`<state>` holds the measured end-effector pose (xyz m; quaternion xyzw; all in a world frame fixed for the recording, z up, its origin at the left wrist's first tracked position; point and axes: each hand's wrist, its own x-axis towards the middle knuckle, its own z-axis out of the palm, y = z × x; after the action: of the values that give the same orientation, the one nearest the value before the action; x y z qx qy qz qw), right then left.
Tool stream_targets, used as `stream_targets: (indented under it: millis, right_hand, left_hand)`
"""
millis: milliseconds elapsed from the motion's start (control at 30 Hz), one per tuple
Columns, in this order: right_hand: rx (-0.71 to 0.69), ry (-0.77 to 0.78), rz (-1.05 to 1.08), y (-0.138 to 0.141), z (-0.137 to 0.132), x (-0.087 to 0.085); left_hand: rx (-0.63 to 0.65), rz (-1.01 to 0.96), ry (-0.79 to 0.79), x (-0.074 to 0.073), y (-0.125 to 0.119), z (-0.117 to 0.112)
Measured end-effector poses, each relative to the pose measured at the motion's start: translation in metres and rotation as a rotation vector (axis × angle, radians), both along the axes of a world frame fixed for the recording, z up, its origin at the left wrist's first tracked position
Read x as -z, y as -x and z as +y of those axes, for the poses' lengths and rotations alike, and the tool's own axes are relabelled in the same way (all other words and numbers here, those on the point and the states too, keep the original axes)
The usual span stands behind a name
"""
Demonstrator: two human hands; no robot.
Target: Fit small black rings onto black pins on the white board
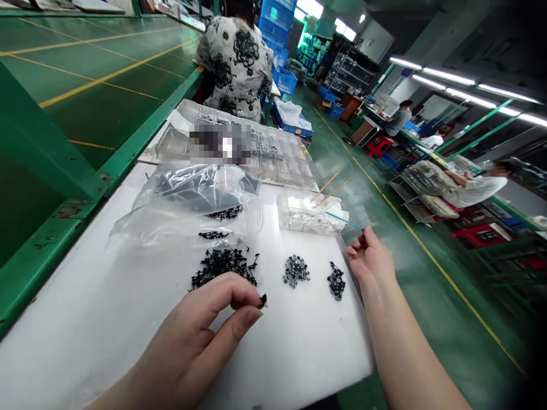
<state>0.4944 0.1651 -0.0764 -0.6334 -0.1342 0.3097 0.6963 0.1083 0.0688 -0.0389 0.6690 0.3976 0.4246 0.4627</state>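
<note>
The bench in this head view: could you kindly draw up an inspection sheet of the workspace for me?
Surface: white-topped workbench with a green frame.
Job's things: pile of loose black parts, grey rings, smaller black pile.
Hands: left hand pinches a small black part; right hand holds a thin blue stick.
Clutter: plastic bag, clear box with white cloth, clear compartment tray.
Cables: nothing seen.
Surroundings: co-worker in a floral top, blue crates, green floor.
</note>
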Motion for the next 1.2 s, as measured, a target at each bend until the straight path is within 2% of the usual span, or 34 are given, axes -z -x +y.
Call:
stream_targets:
  millis: [133, 233, 333, 367, 433, 500, 600, 700, 900, 1033, 1100, 1200]
  right_hand:
    - [-0.026, 0.079, -0.111, -0.010, -0.010, -0.002]
    - [-0.007, 0.099, -0.300, -0.004, -0.040, -0.010]
    - [-0.056, 0.097, -0.578, 0.028, -0.086, -0.017]
    - [-0.150, 0.126, -0.663, 0.043, -0.101, -0.017]
    - [-0.421, 0.198, -0.791, 0.077, -0.123, -0.014]
    - [-0.583, 0.245, -0.898, 0.106, -0.134, -0.005]
    - [-0.619, 0.311, -1.028, 0.133, -0.133, 0.011]
    - [-0.576, 0.364, -1.108, 0.139, -0.126, 0.020]
    - [-0.568, 0.344, -1.149, 0.134, -0.126, 0.022]
    - [-0.551, 0.292, -1.119, 0.132, -0.134, 0.013]
    - [-0.542, 0.202, -0.994, 0.134, -0.139, 0.001]
    - [-0.542, 0.029, -0.658, 0.141, -0.144, -0.021]
  left_hand:
    - [0.063, 0.045, -0.033, 0.002, 0.004, 0.002]
    - [0.055, 0.046, -0.042, 0.002, 0.005, 0.002]
    - [0.047, 0.042, -0.046, 0.001, 0.004, 0.001]
    - [0.048, 0.042, -0.045, 0.001, 0.004, 0.001]
    - [0.041, 0.043, -0.031, 0.000, 0.003, 0.000]
    - [0.035, 0.041, -0.016, -0.001, 0.002, -0.001]
    - [0.029, 0.049, -0.021, -0.002, 0.002, -0.001]
    - [0.029, 0.057, -0.054, -0.002, 0.002, 0.002]
    - [0.041, 0.042, -0.070, -0.005, 0.001, 0.004]
    - [0.069, 0.019, -0.063, -0.007, 0.000, 0.002]
    - [0.085, 0.016, -0.064, -0.006, 0.000, 0.002]
    - [0.107, 0.004, -0.091, -0.006, 0.000, 0.002]
